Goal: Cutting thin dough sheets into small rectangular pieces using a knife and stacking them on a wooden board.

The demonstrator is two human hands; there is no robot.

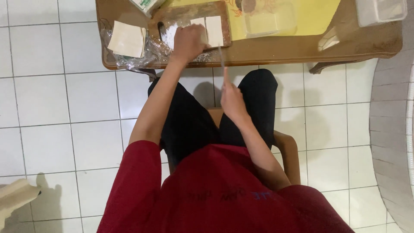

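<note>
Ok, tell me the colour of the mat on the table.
Yellow mat, seen in the head view.

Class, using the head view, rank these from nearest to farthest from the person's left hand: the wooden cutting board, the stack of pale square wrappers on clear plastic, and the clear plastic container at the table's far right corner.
1. Wooden cutting board: directly under the left hand.
2. Stack of pale square wrappers: to the hand's left, on crinkled plastic.
3. Clear plastic container: far right corner of the table.

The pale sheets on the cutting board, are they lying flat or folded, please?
Flat: the sheets lie spread on the board, edges straight, beside the left hand.
</note>
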